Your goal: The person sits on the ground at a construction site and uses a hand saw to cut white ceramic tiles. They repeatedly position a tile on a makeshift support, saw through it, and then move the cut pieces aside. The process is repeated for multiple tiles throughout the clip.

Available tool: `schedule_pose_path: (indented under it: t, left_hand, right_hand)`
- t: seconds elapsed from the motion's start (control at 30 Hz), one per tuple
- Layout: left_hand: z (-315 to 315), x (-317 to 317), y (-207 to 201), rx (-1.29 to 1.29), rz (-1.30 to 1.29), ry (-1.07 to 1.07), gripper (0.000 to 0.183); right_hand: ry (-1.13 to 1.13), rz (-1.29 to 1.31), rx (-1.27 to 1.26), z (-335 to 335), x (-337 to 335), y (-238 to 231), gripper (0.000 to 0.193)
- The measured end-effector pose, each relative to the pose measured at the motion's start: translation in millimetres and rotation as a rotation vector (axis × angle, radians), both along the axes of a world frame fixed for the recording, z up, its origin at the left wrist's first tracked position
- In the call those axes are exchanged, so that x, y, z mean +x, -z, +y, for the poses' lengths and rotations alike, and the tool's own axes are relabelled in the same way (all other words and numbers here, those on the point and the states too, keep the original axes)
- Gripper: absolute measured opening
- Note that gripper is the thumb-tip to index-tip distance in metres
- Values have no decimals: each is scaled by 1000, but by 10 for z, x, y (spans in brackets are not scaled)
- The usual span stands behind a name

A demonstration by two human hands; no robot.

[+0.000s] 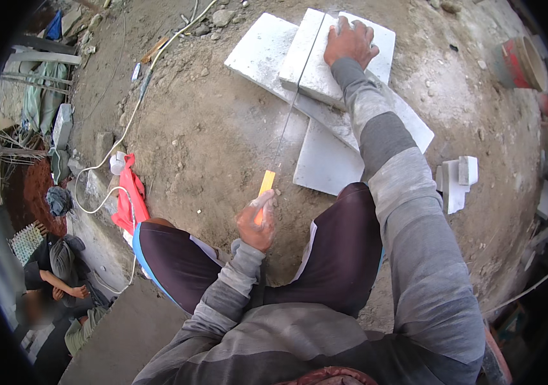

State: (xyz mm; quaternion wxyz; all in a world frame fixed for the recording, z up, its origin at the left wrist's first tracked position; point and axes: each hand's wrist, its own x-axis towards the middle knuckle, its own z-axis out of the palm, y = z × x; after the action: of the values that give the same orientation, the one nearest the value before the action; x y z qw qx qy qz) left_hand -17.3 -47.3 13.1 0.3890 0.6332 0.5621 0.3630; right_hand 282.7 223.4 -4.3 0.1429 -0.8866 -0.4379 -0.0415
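Note:
My left hand (256, 223) is closed round the yellow-orange handle of a hand saw (267, 181), low between my knees. The saw's thin blade, seen nearly edge-on, runs away from me to a white lightweight block (317, 78). A dark straight line continues across the block's top, where blade and cut are hard to tell apart. Pressed onto that block, right of the line, is my right hand (351, 43), fingers spread and slightly bent. Beneath lie more white blocks (258, 48), stacked at angles, with another slab (327, 157) on the near side.
Small white offcuts (456, 181) lie on the dirt at right, and a worn bucket (521, 64) stands beyond. A pale cable (138, 106) winds along the left past a red cloth (131, 196). Two people (62, 282) sit at the lower left.

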Motion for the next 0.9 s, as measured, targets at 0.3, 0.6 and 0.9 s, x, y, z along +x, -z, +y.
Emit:
schedule_pose_path:
  t: [0.3,0.6,0.9]
  left_hand:
    - [163,70,-6,-55,10,23,21]
    - [143,109,10,-57,4,24,22]
    - [505,375,42,-5,22,-29,22]
  right_hand:
    - [-12,38,-14,29,-46,-38,49]
    - [-10,-1,-31,-32,-65,-46,46]
    - [37,63,-53,-26,-147,-174,47]
